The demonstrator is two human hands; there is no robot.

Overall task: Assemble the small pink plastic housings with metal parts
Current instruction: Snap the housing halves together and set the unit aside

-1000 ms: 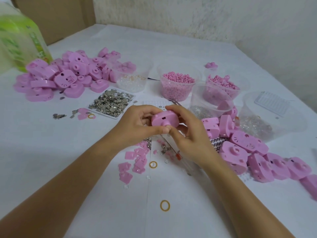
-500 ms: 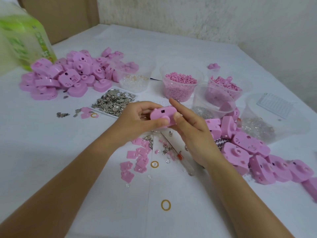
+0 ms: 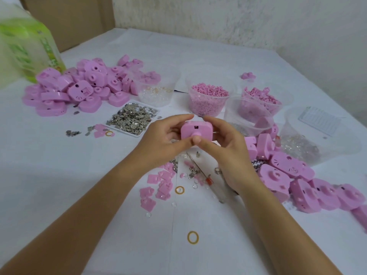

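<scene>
Above a white-covered surface (image 3: 59, 175) strewn with parts, a person holds one small pink plastic housing (image 3: 195, 130) between both hands, front face turned to the camera. The left hand (image 3: 160, 139) grips its left side, fingers curled behind and thumb on the front. The right hand (image 3: 228, 153) grips the right side, its thumb laid against the round boss on the face. The housing is raised clear of the surface, and a small square opening shows near its top edge.

A shallow tray of metal parts (image 3: 132, 119) lies just beyond the left hand. Heaps of pink housings sit at far left (image 3: 79, 90) and along the right (image 3: 297, 181). Clear tubs of pink pellets (image 3: 208, 98) and pink pieces (image 3: 260, 102) stand behind. A small screwdriver (image 3: 206, 175) lies under the hands among loose pink plates (image 3: 156, 185).

The step in hand looks like pressing the shell together or checking its fit. Whether a metal part is already seated inside cannot be told. The next move probably calls for one hand to let go, either to fetch a metal piece from the tray or to set this unit down on a heap, while the other keeps the housing steady.
</scene>
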